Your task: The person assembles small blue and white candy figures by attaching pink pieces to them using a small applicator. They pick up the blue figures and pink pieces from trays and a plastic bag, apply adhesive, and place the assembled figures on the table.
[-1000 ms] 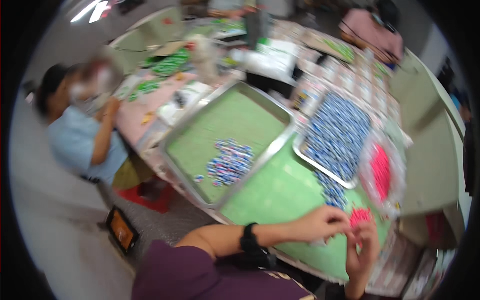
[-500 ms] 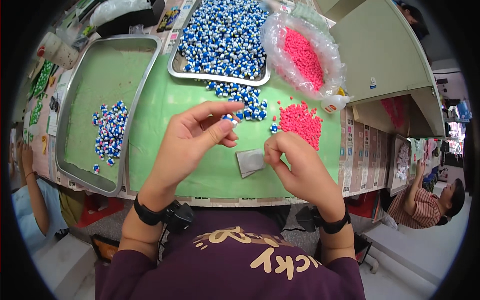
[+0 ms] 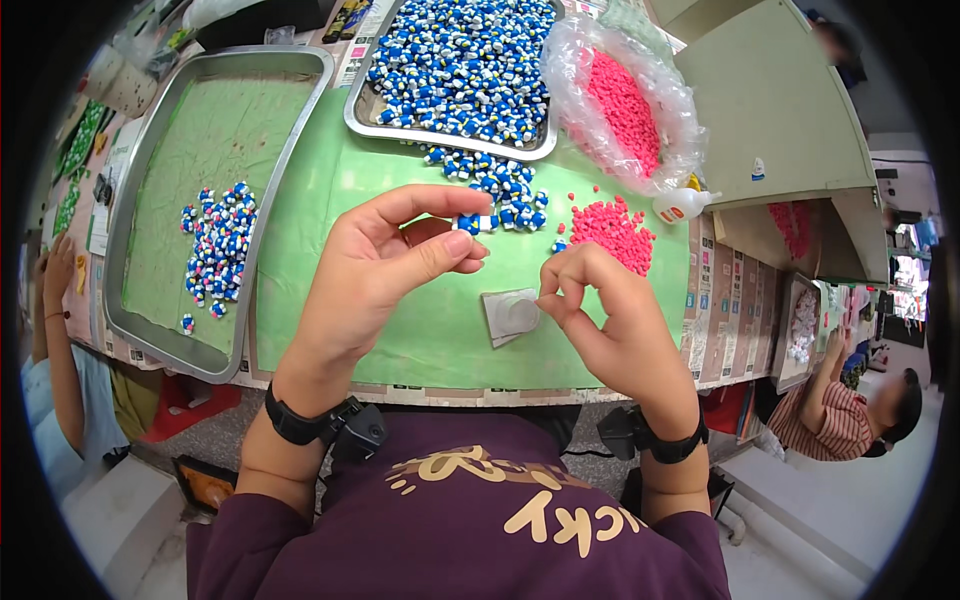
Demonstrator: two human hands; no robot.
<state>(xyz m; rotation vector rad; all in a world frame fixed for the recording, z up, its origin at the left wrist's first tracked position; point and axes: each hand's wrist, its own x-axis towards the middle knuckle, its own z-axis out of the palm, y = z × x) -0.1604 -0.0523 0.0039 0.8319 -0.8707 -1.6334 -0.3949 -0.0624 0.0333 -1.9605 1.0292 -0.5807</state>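
My left hand (image 3: 375, 260) is closed in a pinch, thumb and forefinger on a small blue-and-white figurine (image 3: 472, 223). Close to the pile of pink pieces, my right hand (image 3: 615, 305) has thumb and fingertips pressed together; whatever is between them is too small to make out. Those fingertips are beside a grey square plate (image 3: 496, 325) with a round translucent pad (image 3: 514, 315) on it. Loose pink pieces (image 3: 612, 232) lie just beyond the right hand. Loose blue-and-white figurines (image 3: 510, 195) spread past my left fingertips, and another figurine (image 3: 559, 246) lies by the pink pieces.
At the back stands a metal tray (image 3: 450, 147) heaped with figurines, beside a plastic bag (image 3: 690, 150) of pink pieces and a small white bottle (image 3: 680, 206). A metal tray (image 3: 112, 290) with some figurines is at left. A cabinet (image 3: 770, 120) rises at right. Other people sit at both sides.
The left hand has turned the figurine so more of it shows. My right hand's fingers have shifted beside the grey plate. The whole view has moved slightly.
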